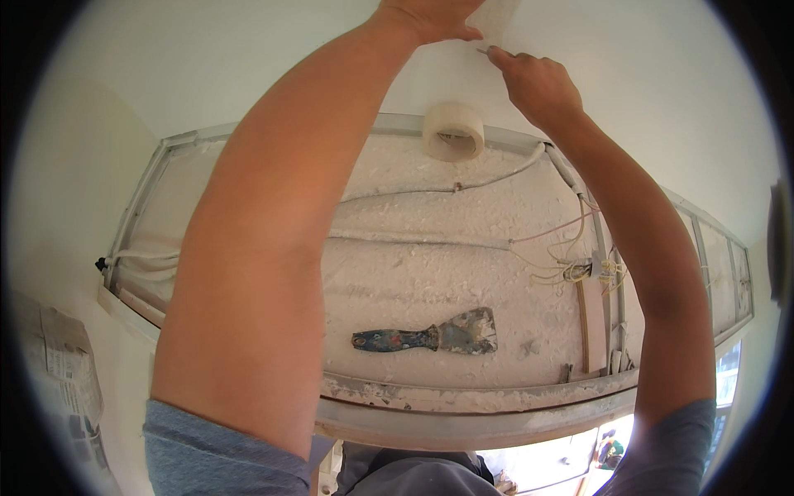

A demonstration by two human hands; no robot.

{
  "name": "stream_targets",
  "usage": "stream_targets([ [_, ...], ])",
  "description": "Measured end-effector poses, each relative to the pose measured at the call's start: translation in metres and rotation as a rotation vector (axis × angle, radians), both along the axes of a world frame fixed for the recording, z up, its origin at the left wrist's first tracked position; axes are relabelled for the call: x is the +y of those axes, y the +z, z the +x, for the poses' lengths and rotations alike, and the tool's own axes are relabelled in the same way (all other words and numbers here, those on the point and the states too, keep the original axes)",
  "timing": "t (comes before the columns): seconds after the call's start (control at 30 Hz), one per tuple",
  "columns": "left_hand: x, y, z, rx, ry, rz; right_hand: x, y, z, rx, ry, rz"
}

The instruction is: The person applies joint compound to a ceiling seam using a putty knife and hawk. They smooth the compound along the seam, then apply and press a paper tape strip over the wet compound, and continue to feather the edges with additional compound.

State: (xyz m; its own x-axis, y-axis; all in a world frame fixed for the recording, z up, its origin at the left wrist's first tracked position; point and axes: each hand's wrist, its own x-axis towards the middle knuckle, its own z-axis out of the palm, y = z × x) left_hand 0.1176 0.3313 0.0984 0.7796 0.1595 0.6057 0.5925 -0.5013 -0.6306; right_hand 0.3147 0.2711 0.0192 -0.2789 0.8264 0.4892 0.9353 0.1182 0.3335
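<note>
At the top edge, my left hand (432, 18) is raised against the pale wall. Its thumb points out to the right, and the rest of its fingers are cut off by the frame. Just right of it, my right hand (539, 87) is closed around a small thin tool whose narrow grey tip (482, 51) sticks out toward the left thumb; the rest is hidden in the fist. A beige patch or strip (501, 11) shows on the wall between and above the hands. Below them a roll of whitish tape (453, 132) rests at the far rim of the recess.
A paint-stained putty knife (423, 332) lies on the dusty recessed panel (413, 281). Pale cables (422, 240) cross it, and loose thin wires (579, 269) bunch at the right. A metal frame (480, 400) edges the recess. Wrapped material (66, 364) stands at the left.
</note>
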Motion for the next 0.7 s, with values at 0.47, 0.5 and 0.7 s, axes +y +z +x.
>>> stream_targets([
  [0.47,-0.003,0.002,0.005,0.025,0.120,-0.117,-0.211,0.002,-0.012,0.495,0.006,-0.138],
  [0.5,-0.004,0.003,0.005,0.035,0.128,-0.177,-0.235,0.004,-0.008,0.560,0.019,-0.132],
  [0.7,-0.006,-0.002,0.005,-0.054,0.097,0.027,-0.353,-0.013,0.002,0.918,-0.087,-0.055],
])
